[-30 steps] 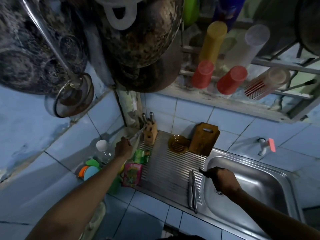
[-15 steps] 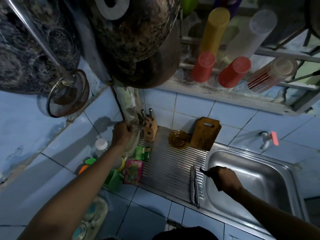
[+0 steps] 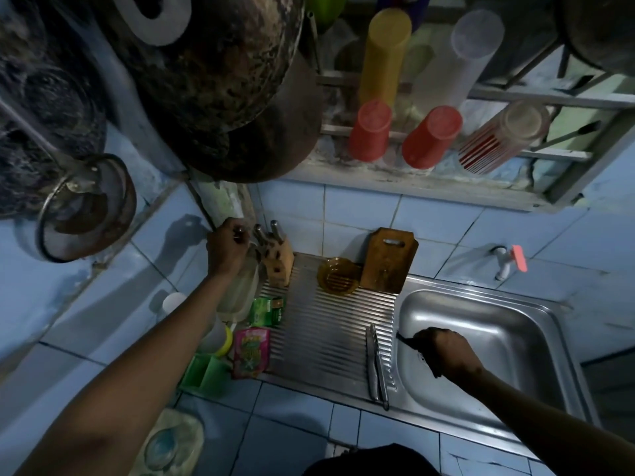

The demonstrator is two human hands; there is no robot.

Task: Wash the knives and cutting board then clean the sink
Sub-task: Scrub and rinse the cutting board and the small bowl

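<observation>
left hand (image 3: pixel 225 250) grips a knife handle (image 3: pixel 239 231) at the knife block (image 3: pixel 280 261); right hand (image 3: pixel 443 352) clasps a dark-handled tool (image 3: pixel 404 341) over the sink (image 3: pixel 536 324).

We are seeing two bare forearms, no sleeves, watch or rings showing; left hand (image 3: pixel 225 247), right hand (image 3: pixel 443 350); dark garment at bottom centre.

I count 2 red cups (image 3: pixel 370 130) on the rack, 1 yellow tumbler (image 3: pixel 386 53) and 1 striped glass (image 3: pixel 498 137). I see 1 cutting board (image 3: pixel 390 259), 1 knife block (image 3: pixel 279 261), 1 amber dish (image 3: pixel 338 276) and 2 sachets (image 3: pixel 251 352).
</observation>
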